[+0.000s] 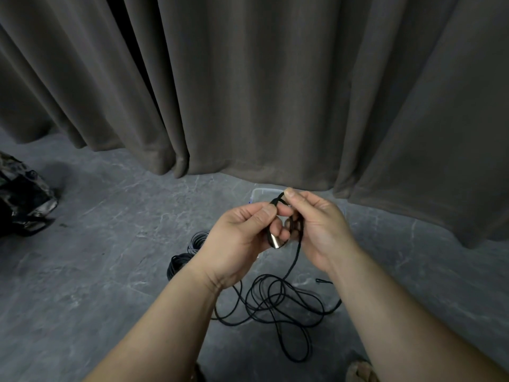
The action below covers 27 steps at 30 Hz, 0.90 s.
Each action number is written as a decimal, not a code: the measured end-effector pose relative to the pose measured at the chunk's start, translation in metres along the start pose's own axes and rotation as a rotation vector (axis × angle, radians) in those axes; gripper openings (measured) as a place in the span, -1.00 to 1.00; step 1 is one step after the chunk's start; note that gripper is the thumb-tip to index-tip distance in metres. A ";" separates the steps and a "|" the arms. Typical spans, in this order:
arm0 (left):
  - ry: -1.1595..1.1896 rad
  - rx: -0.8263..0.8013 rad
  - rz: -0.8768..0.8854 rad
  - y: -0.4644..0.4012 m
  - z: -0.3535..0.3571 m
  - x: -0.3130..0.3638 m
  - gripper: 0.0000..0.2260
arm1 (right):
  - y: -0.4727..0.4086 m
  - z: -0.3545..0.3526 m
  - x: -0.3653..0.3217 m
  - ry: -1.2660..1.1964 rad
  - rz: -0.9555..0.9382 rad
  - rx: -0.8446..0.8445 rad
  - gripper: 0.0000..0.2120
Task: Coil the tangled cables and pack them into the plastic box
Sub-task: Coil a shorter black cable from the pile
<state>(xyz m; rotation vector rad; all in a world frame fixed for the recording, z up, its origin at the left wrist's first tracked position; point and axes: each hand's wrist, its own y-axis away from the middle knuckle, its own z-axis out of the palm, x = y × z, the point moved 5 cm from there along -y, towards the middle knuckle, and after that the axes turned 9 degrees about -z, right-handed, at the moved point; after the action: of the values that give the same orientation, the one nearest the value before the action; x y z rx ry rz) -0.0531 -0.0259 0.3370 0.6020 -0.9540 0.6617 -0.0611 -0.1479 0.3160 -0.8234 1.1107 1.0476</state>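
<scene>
Both hands pinching the black cable (278,301) near its metal plug (275,241), left hand (242,244) at the plug, right hand (319,224) on the cord, rest tangled on the floor (96,271) before the plastic box (260,195); probably light, limp, best gripped by the plug.

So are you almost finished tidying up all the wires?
Partly. Two round grey cable coils sit finished on the floor, not boxed. Both hands, left hand and right hand, grip the thin black cable, still mostly a loose tangle. The clear plastic box awaits everything.
</scene>
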 end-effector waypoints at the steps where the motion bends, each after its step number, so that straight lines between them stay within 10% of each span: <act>1: 0.024 0.009 0.010 0.000 -0.001 0.001 -0.81 | 0.000 -0.001 0.001 0.045 -0.006 0.001 -0.74; 14: 0.576 0.470 0.271 0.006 -0.067 0.042 -0.85 | 0.012 0.006 0.010 0.788 -0.160 -0.270 -0.81; 19: 0.184 0.517 0.303 0.006 -0.068 0.035 -0.82 | 0.025 0.028 -0.002 1.016 -0.226 -0.512 -0.82; 27: -0.217 0.396 0.104 0.002 -0.046 0.012 -0.82 | 0.024 0.030 -0.034 0.705 -0.238 -0.453 -0.78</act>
<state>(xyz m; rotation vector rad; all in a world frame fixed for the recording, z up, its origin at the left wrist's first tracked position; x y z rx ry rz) -0.0257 0.0111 0.3273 0.9944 -1.0692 0.9010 -0.0778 -0.1210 0.3563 -1.7346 1.3217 0.8281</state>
